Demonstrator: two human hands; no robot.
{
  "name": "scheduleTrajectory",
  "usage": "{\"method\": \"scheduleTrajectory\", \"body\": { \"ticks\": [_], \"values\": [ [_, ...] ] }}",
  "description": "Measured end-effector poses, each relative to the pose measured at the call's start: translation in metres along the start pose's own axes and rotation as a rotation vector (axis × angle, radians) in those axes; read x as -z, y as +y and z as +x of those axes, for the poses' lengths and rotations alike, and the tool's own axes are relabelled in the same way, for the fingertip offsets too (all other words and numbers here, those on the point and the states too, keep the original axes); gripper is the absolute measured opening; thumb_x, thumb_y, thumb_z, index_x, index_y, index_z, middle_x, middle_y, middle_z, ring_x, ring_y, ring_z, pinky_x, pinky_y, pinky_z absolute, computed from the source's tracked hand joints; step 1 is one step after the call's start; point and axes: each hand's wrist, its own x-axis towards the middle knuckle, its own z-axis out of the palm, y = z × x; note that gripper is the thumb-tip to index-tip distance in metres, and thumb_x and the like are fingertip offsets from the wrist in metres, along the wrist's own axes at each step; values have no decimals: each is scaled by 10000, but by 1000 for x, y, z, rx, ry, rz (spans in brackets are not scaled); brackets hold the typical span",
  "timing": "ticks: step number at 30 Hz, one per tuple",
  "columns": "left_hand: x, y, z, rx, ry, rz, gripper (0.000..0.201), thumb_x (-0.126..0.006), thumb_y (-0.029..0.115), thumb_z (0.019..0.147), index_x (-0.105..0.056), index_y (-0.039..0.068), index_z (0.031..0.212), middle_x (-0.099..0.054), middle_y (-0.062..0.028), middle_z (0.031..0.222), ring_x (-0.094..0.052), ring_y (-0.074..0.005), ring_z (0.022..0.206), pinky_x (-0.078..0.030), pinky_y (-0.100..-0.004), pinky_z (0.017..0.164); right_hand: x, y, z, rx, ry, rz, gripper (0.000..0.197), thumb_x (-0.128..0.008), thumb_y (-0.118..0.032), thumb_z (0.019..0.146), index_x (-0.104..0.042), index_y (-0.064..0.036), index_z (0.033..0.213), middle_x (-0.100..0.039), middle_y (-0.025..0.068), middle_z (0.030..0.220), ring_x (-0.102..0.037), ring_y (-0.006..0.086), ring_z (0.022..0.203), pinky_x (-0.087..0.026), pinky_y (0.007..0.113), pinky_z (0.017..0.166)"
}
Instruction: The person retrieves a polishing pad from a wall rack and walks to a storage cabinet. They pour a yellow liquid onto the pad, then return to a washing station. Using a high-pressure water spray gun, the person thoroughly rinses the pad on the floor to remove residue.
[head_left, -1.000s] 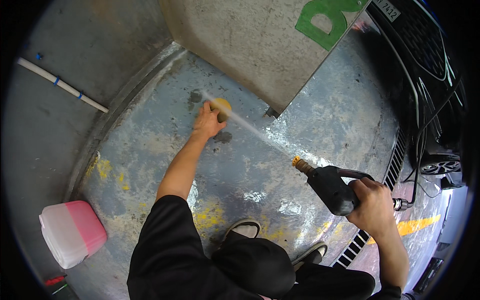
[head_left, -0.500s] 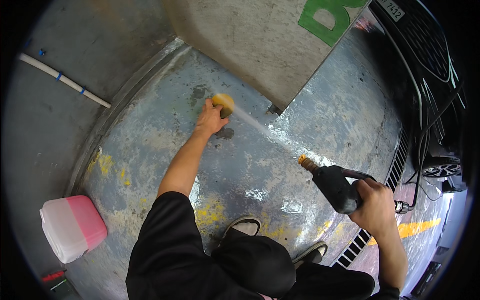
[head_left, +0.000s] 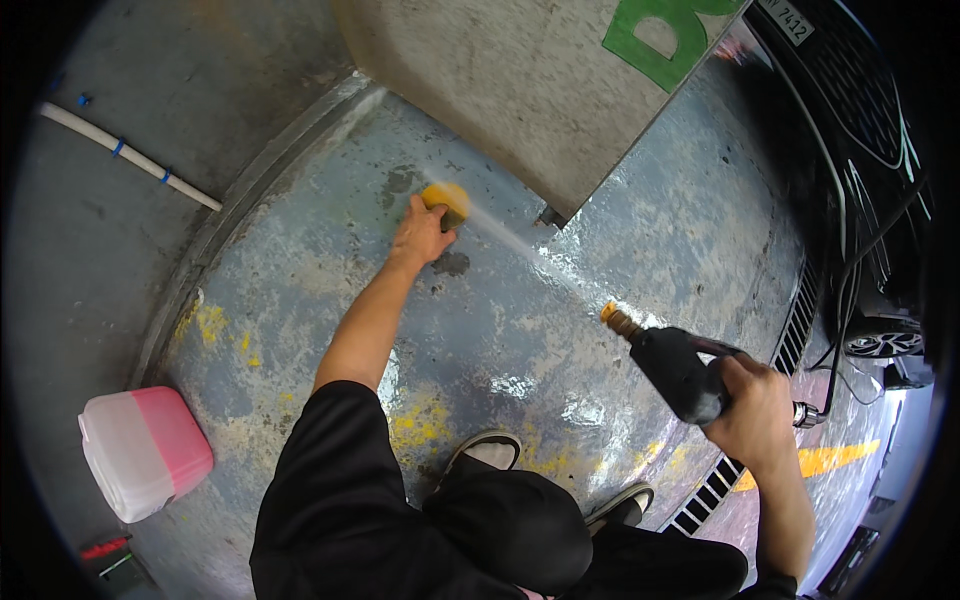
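My left hand [head_left: 424,234] reaches out over the wet floor, its fingers wrapped round the edge of a round yellow sponge pad [head_left: 447,197] with a darker underside. In my right hand [head_left: 752,412] is a black pressure washer gun [head_left: 682,372] with a brass-coloured nozzle tip. A pale jet of water runs from that nozzle up and left onto the yellow pad. The gun's trigger and part of its handle are hidden behind my fingers. From the back of the gun a hose runs off to the right.
A concrete pillar [head_left: 480,90] with a green painted mark stands ahead. To the right are a dark car [head_left: 850,120] and a floor drain grate [head_left: 797,318]. A white plastic jug [head_left: 120,450] with pink liquid sits at the left by the wall, below a pale pipe [head_left: 140,158].
The gun has shifted very slightly, and the jet now crosses the pad a little differently. My left hand holds the pad in nearly the same place.
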Motion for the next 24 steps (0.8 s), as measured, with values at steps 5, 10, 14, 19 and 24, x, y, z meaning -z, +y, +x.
{"method": "scheduleTrajectory", "body": {
  "ticks": [5,10,14,19,24],
  "values": [
    [-1,-10,-1,20,23,7,629,-729,316,879,-514,89,1425,-385,-214,1316,-518,-404,1180,-482,-430,1042,-2,-1,2,7,24,-31,201,-706,-93,624,-651,-29,806,-656,152,761,-675,375,694,-551,446,648],
    [3,0,0,42,2,11,619,-725,330,881,-520,117,1426,-395,-206,1330,-518,-400,1192,-481,-432,1036,0,0,3,2,0,-37,224,-710,-97,624,-651,-24,827,-662,157,773,-677,380,697,-556,444,649],
    [1,-5,1,32,19,41,601,-724,339,878,-537,133,1411,-410,-190,1320,-517,-383,1192,-483,-430,1024,-4,0,6,-6,57,-22,206,-713,-102,625,-630,-28,797,-656,153,763,-675,375,688,-557,446,652],
    [1,-10,-1,5,90,140,574,-723,383,866,-578,167,1378,-435,-148,1296,-452,-356,1251,-445,-413,1045,-2,-4,8,26,16,-47,199,-717,-105,623,-627,-25,782,-655,158,768,-677,376,699,-558,439,656],
    [8,7,-4,-48,115,203,552,-732,392,853,-628,142,1334,-357,-155,1480,-388,-385,1329,-409,-420,1090,1,1,6,-19,-27,-29,231,-718,-108,631,-651,-11,830,-664,176,781,-677,389,695,-551,446,649]
  ]
}}
